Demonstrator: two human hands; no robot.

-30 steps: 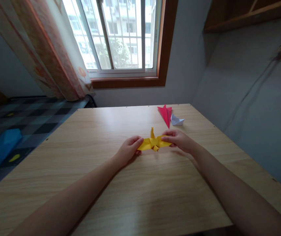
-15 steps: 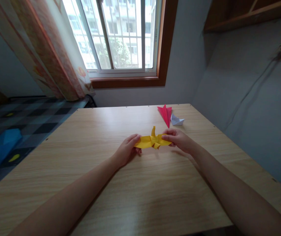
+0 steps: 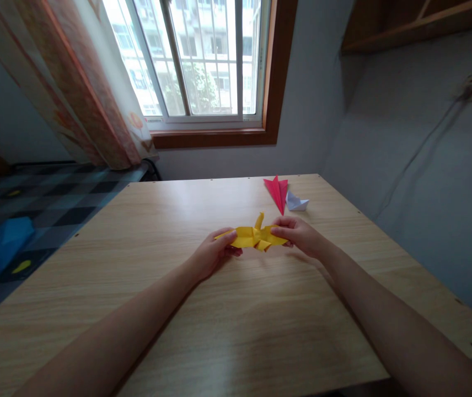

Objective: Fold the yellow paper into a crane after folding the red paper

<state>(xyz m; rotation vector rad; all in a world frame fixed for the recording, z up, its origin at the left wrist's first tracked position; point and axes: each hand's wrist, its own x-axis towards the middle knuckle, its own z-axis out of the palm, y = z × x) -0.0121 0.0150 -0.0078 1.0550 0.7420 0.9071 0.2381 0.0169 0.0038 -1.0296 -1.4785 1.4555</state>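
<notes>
Head view: the left hand [image 3: 211, 255] pinches one wing of the yellow paper crane [image 3: 252, 237], the right hand [image 3: 302, 236] grips the other, holding it just above the wooden table [image 3: 236, 325], mid-table.

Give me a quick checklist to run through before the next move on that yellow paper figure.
1. Left hand pinches one wing of the yellow paper figure: ok.
2. Right hand pinches the other wing: ok.
3. Figure's upright point free of fingers: ok.
4. Red folded paper and white folded paper lie apart from the hands: ok.
5. Bare table below the figure: ok.
6. Creases sharp: cannot tell.
</notes>
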